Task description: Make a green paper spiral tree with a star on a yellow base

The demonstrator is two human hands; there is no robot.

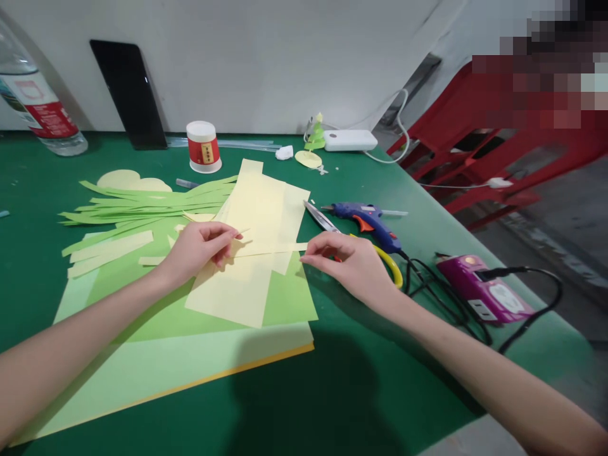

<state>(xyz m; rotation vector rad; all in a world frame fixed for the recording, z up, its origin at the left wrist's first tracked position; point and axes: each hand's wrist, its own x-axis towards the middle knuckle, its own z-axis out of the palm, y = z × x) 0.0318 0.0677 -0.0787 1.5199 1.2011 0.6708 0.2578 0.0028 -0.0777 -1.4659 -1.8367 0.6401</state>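
My left hand (204, 244) is over the pale yellow sheets (251, 221), its fingertips pinched around a thin pale sliver (244, 232), perhaps a toothpick. To the right, my right hand (354, 266) has thumb and forefinger closed at the end of a long pale yellow paper strip (289, 248). That strip runs left across the sheets and passes behind my left hand. Under the yellow sheets lie green paper (289, 301) and a paler green sheet (190, 361). Scissors (320, 216) with a yellow handle lie partly hidden behind my right hand.
Green paper strips (156, 206) are heaped at left. A blue glue gun (365, 218) and purple power box (484, 291) with black cables lie right. Behind stand a bottle (45, 104), black phone (128, 95), red-and-white cup (204, 149) and small paper tree (315, 136).
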